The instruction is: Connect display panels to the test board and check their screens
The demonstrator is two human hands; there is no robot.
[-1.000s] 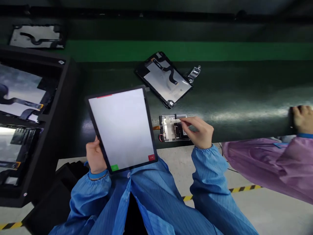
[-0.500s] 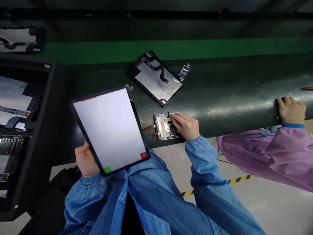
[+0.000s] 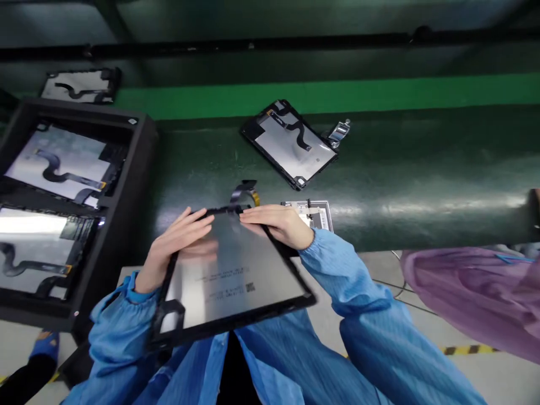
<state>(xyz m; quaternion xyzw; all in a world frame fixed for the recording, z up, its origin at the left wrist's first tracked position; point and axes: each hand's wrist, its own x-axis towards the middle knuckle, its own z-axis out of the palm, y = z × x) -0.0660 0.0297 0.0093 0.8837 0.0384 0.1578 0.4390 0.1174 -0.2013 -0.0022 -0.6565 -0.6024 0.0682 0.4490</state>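
In the head view a tablet screen (image 3: 236,270) is tilted with its silvery back towards me. My left hand (image 3: 179,242) grips its far left edge, fingers stretched across the back and thumb hidden. On the far right side, my right hand (image 3: 278,222) holds the same screen, fingers pressed together near the corner. A bent flex cable (image 3: 247,194) stands out past the far edge between the hands. Partly covered by my right hand and the screen, a small circuit board (image 3: 314,211) lies on the bench.
Another screen panel (image 3: 295,146) lies face down beyond, next to a shiny metal roll holder (image 3: 338,134). A black compartment tray (image 3: 145,140) with several panels stands at left, and one panel (image 3: 80,87) sits behind it. A person's pink sleeve (image 3: 472,298) is at right.
The lit screen has been turned over, so its back now shows and its display is out of sight. My right hand has left the circuit board and taken hold of the screen.
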